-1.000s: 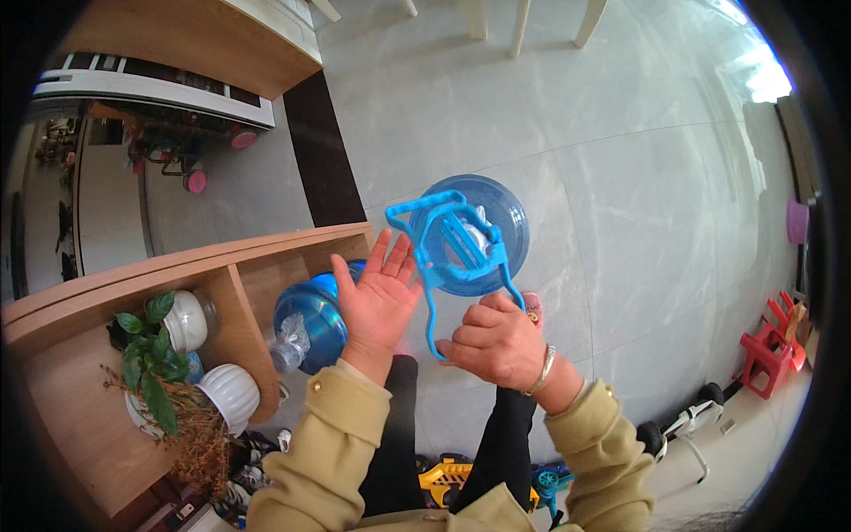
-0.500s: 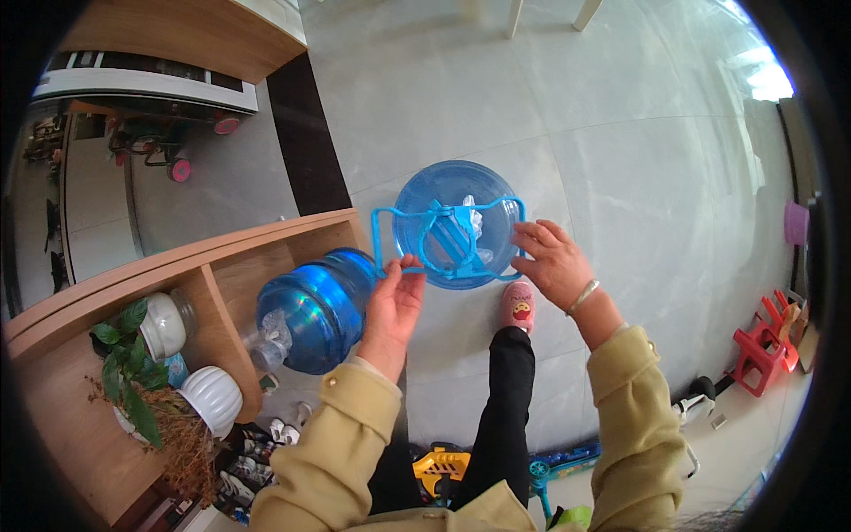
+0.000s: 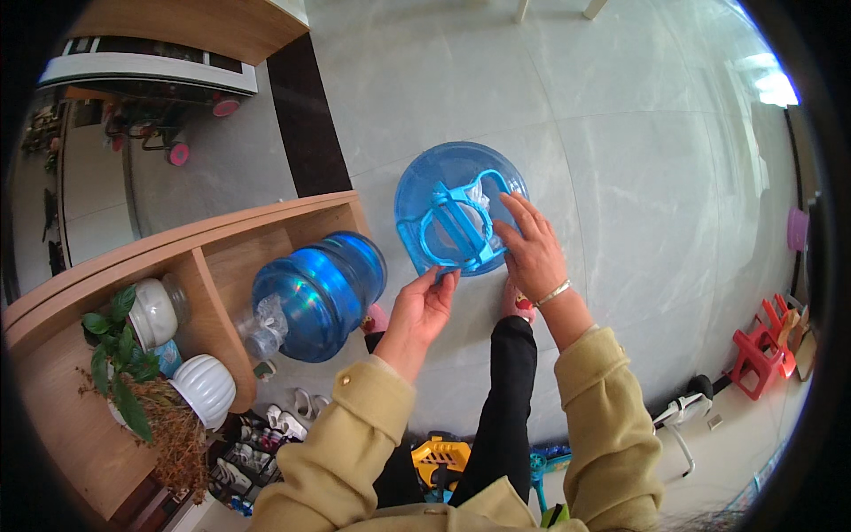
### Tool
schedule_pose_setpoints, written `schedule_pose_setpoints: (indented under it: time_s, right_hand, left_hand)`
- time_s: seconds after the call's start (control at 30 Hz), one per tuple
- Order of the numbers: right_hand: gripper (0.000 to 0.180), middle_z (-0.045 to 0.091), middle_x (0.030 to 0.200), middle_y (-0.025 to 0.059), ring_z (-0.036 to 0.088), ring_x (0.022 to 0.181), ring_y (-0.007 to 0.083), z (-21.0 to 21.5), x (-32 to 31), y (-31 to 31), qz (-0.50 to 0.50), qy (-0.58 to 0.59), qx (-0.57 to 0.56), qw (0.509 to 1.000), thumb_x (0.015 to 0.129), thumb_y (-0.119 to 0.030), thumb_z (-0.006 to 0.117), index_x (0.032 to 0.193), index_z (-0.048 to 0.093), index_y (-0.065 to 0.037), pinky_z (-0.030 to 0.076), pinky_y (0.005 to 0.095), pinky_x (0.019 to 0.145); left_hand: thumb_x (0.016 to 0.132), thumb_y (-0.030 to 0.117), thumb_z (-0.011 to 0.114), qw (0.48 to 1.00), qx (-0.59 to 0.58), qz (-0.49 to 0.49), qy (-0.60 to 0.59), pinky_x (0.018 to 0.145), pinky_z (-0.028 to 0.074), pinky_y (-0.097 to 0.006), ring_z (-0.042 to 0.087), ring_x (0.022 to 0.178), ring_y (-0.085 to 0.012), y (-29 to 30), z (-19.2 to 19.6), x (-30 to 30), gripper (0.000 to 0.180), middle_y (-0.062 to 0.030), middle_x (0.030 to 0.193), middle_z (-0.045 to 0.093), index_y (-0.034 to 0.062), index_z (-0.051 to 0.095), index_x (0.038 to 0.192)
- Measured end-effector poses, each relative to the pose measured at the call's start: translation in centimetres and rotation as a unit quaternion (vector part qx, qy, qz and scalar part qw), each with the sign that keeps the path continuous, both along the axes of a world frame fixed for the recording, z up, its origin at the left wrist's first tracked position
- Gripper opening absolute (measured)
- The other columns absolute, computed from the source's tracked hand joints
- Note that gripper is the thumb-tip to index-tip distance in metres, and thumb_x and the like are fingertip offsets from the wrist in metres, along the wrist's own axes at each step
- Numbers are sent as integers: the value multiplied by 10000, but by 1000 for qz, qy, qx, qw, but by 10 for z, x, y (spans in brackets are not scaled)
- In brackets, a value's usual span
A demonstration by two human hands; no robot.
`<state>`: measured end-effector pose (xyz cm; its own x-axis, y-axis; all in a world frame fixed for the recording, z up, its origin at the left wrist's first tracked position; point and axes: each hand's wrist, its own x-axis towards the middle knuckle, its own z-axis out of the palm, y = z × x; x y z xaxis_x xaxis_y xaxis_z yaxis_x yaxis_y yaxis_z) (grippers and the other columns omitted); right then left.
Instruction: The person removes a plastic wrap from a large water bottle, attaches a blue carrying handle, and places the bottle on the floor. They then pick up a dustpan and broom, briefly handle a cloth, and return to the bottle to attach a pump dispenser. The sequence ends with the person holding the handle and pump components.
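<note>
A bright blue plastic bottle carrier (image 3: 441, 201), with a round ring and two looped grips, is held above a large blue water jug (image 3: 425, 166). The jug stands upright on the floor, crumpled clear plastic at its neck. My left hand (image 3: 424, 310) pinches the carrier's near-left edge between thumb and fingers. On the right side, my right hand (image 3: 534, 257) closes round the carrier, thumb and fingertips at its far grip. The carrier sits tilted; whether its ring touches the jug's neck, I cannot tell.
Left of me, a second blue water jug (image 3: 306, 306) lies on its side by a wooden cabinet (image 3: 222, 232). White plant pots (image 3: 206, 392) stand in that cabinet. Shoes (image 3: 239, 465) lie lower left, a yellow toy (image 3: 441, 457) near my legs, a red stool (image 3: 758, 350) far right.
The carrier has turned and tilted between my hands. My left hand has moved right, and my right hand slightly left, bringing them closer together.
</note>
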<state>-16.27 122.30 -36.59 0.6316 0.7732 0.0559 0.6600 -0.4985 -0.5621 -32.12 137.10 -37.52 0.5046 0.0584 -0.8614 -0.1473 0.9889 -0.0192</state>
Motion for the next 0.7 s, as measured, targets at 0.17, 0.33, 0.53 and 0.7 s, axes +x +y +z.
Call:
schedule_pose_setpoints:
  time_s: [0.17, 0.33, 0.53, 0.7]
  right_hand:
    - [360, 466, 1331, 73, 412, 1270, 268, -4, 2, 12, -26, -4, -5, 1000, 704, 20, 589, 1042, 625, -98, 383, 410, 984]
    - [364, 495, 1296, 80, 425, 1254, 276, -13, -3, 17, -66, -2, -1, 998, 683, 24, 589, 1031, 625, -78, 385, 424, 971]
    - [408, 568, 1192, 78, 486, 1185, 291, -5, -11, 13, -45, -4, 65, 997, 630, 38, 606, 1015, 632, -91, 405, 418, 927]
    - [413, 569, 1174, 65, 492, 1167, 262, 5, -19, 15, -28, -44, 64, 997, 638, 28, 614, 1029, 628, -103, 407, 408, 916]
  left_hand:
    - [885, 2, 536, 998, 24, 52, 2, 876, 539, -331, 585, 991, -254, -7, 0, 7, 168, -161, 1076, 571, -59, 525, 1042]
    - [907, 8, 486, 990, 98, -13, 97, 927, 490, -400, 540, 1063, -249, -10, -4, 17, 243, -131, 1176, 512, -29, 465, 1146]
    - [954, 105, 449, 983, 171, -52, 44, 868, 494, -376, 534, 1049, -236, -13, 4, 19, 224, -120, 1162, 528, 38, 482, 1165]
    - [956, 172, 479, 976, 186, -94, 66, 804, 481, -336, 537, 988, -192, -2, -8, 7, 227, -76, 1074, 581, 100, 499, 1170]
